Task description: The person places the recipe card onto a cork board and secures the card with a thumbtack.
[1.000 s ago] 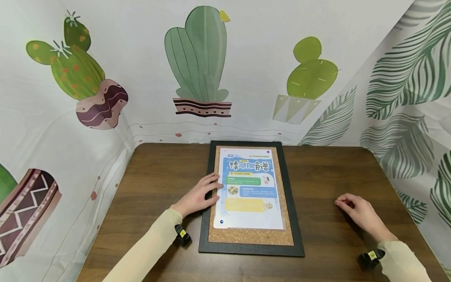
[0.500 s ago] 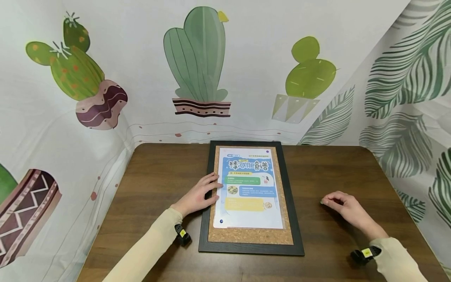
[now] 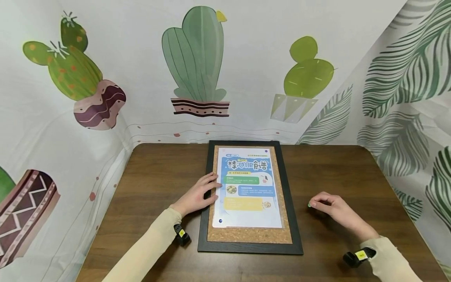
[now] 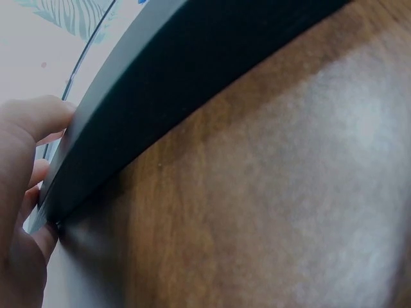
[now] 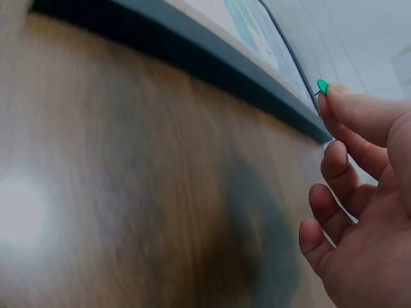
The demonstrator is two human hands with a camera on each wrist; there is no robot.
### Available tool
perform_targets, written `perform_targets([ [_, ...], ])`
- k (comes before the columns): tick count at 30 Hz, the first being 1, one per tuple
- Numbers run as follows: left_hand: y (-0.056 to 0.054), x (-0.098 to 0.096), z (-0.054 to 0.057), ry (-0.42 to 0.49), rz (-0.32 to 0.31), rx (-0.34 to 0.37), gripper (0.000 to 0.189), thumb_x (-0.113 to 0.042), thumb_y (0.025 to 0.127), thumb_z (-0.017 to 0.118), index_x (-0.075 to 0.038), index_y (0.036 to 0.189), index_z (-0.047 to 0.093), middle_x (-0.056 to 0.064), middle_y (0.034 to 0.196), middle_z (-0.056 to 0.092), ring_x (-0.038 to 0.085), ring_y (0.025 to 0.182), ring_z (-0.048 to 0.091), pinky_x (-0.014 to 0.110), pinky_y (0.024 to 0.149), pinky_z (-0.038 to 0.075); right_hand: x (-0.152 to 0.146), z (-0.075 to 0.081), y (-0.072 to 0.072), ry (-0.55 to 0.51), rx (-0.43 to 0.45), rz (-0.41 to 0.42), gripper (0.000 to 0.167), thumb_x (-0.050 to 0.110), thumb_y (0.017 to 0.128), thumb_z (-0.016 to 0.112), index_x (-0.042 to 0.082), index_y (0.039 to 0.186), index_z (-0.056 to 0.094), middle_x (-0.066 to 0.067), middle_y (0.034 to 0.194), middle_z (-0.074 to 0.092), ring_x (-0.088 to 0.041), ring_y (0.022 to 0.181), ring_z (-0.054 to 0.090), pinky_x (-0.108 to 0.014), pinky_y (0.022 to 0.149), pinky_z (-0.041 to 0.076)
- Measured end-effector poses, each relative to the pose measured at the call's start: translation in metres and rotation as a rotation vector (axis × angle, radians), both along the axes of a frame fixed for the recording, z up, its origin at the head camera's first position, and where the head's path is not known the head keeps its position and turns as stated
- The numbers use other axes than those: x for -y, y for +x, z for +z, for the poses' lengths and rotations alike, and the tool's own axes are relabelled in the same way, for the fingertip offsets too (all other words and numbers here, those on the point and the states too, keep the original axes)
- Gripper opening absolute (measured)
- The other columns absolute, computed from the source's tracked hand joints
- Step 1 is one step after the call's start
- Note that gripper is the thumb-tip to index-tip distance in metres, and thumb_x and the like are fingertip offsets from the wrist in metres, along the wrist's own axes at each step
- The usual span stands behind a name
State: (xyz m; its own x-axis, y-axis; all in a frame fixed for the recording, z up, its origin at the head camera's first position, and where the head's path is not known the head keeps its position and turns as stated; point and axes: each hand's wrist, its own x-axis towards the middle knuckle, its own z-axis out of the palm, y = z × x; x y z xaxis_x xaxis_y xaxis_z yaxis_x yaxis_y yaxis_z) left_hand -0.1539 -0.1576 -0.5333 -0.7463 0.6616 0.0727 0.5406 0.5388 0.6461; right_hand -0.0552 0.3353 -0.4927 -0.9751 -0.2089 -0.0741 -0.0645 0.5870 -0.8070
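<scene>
A black-framed cork board [image 3: 250, 236] lies on the table with a printed poster [image 3: 243, 219] on it. A dark blue push pin [image 3: 220, 221] sits at the poster's lower left corner, and a purple push pin [image 3: 266, 151] at its upper right. My left hand [image 3: 197, 196] rests on the board's left side, its fingertips reaching the poster's edge. To the right of the board, my right hand [image 3: 339, 211] pinches a green push pin [image 5: 322, 85] between thumb and index finger. In the right wrist view its thin needle points away from the fingertips; the other fingers are loosely bent.
The brown wooden table [image 3: 151, 172] extends on both sides of the board. Behind it hangs a white cloth [image 3: 253, 78] printed with cacti and leaves. Each wrist wears a small black camera on a strap.
My right hand has moved left across the table toward the board, bringing the green push pin into clearer sight. My left hand has stayed in place on the board.
</scene>
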Motion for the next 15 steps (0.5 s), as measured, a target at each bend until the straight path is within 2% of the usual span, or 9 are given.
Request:
perform_targets([
  [7,0.0,-0.001,0.0,-0.008,0.002,0.008,0.042,-0.025,0.102,0.067,-0.011,0.142,0.064,0.012,0.166,0.037,0.03,0.159,0.021,0.054,0.123,0.029,0.019,0.002,0.001,-0.081,-0.028,0.094,0.009,0.006,0.099,0.069,0.007,0.1,0.077,-0.002,0.1,0.068,-0.005,0.09,0.059,-0.022,0.075,0.05],
  [15,0.0,-0.001,0.002,-0.02,0.004,0.004,0.042,-0.026,0.102,0.066,-0.011,0.142,0.063,0.013,0.166,0.037,0.03,0.159,0.021,0.054,0.122,0.03,0.04,0.001,0.001,-0.075,-0.002,0.147,0.009,0.008,0.098,0.071,0.013,0.096,0.078,-0.001,0.097,0.065,-0.006,0.087,0.056,-0.024,0.073,0.049],
])
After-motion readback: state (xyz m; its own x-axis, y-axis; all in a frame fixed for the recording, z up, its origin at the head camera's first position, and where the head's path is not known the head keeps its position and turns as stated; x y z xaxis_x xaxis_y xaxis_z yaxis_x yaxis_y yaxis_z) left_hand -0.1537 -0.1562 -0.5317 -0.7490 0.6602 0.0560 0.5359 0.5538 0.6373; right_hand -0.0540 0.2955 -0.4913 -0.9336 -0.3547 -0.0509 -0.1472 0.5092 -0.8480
